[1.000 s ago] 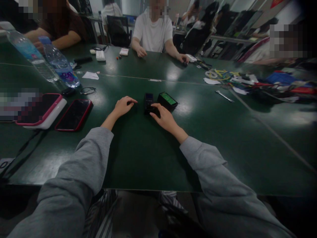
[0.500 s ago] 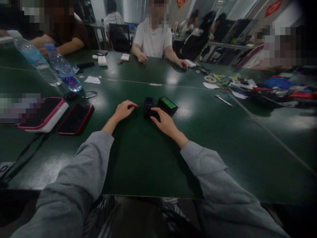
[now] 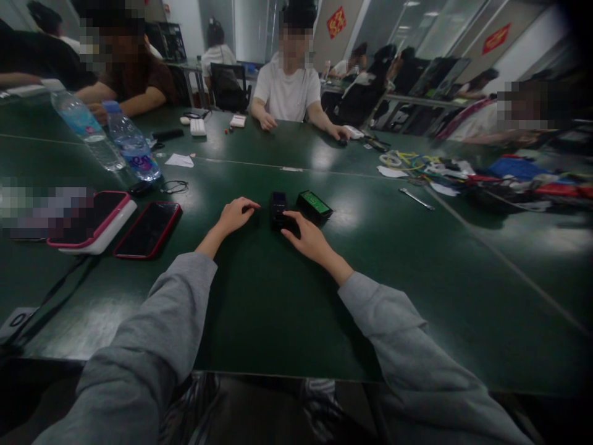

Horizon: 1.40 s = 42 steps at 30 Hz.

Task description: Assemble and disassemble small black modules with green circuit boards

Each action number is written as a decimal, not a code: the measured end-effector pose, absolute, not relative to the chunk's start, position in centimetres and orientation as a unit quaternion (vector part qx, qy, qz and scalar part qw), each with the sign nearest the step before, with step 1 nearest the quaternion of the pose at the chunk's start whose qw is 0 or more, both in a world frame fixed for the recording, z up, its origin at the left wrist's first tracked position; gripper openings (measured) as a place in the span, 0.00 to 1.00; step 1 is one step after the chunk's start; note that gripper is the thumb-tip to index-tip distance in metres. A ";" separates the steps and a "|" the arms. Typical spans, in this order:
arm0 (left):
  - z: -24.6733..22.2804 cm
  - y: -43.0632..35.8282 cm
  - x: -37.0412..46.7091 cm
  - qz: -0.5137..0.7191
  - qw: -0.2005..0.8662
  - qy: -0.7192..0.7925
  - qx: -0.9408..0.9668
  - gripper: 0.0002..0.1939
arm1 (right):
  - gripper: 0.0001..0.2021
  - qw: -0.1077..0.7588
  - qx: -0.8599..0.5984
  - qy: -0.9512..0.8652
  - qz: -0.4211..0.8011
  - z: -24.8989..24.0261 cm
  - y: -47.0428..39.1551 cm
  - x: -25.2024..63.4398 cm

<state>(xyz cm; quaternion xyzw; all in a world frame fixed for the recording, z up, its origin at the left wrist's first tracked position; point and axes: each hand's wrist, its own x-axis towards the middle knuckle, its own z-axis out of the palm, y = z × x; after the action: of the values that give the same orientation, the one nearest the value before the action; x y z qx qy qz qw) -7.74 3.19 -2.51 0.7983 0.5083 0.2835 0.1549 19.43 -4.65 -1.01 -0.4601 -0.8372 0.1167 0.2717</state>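
A small black device [image 3: 278, 203] with a dark screen at its far end lies on the green table [image 3: 273, 315] in front of me. My right hand [image 3: 309, 237] reaches over its near end. The index fingertip is on or just above the device's face, and the thumb stays apart beside it. To its right sits a black box-like thing [image 3: 315, 204] with a bright green face. My left hand [image 3: 234, 217] rests on the table left of the device, not touching it. Its index finger is stretched out and nothing shows in the hand.
Phones in red [image 3: 149, 230] and pink [image 3: 88, 219] cases lie left, near two water bottles [image 3: 134, 145]. A wrench [image 3: 417, 198] and a heap of cables [image 3: 435, 165] lie right. A person in a white shirt [image 3: 287, 93] sits opposite, one hand on a black mouse.
The head view has tilted up a little, so the table things appear lower in the picture. Both hands keep nearly the same place beside the device.
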 end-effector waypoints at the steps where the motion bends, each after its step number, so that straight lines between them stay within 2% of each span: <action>1: -2.5 3.2 -7.7 0.285 0.156 0.507 0.798 0.14 | 0.25 0.272 -0.456 -0.839 0.118 -1.0 -4.7 19.4; 15: -2.4 3.0 -7.5 0.312 0.168 0.508 0.785 0.16 | 0.28 0.261 -0.408 -0.868 0.108 -1.2 -4.6 19.4; 23: -2.4 3.0 -7.4 0.305 0.163 0.523 0.779 0.16 | 0.33 0.243 -0.392 -0.881 0.109 -1.5 -4.3 19.5; 34: -2.5 3.2 -7.5 0.305 0.166 0.520 0.781 0.15 | 0.33 0.238 -0.399 -0.879 0.108 -1.5 -4.3 19.5; 39: -2.6 3.1 -7.4 0.322 0.174 0.513 0.776 0.14 | 0.34 0.233 -0.398 -0.881 0.106 -1.6 -4.2 19.5; 42: -2.6 3.3 -7.5 0.372 0.216 0.490 0.758 0.13 | 0.33 0.234 -0.397 -0.882 0.101 -1.5 -4.2 19.5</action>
<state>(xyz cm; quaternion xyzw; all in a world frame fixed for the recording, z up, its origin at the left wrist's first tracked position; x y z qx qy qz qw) -7.54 3.27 -2.59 0.7581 0.4902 0.3717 0.2164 19.50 -4.24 -1.53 -0.3967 -0.8819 0.1014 0.2338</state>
